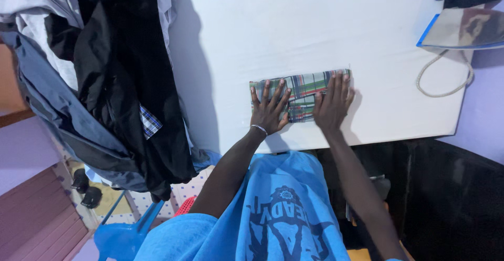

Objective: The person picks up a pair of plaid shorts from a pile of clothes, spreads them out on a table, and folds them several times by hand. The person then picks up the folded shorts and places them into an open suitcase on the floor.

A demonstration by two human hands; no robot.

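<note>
Both arms reach forward, bare from the elbow down. The left hand point(270, 110) lies flat, palm down, fingers spread, a thin bracelet at its wrist. Just beside it, the right hand point(333, 105) presses flat, fingers close together.

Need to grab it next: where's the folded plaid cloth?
The folded plaid cloth lies mid-frame on the white table, flat under both hands.

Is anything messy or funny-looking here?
Yes: a heap of dark clothes is dumped on the white table's left edge and hangs off it. The plaid cloth under the left hand and right hand looks neatly folded and flat.
</note>
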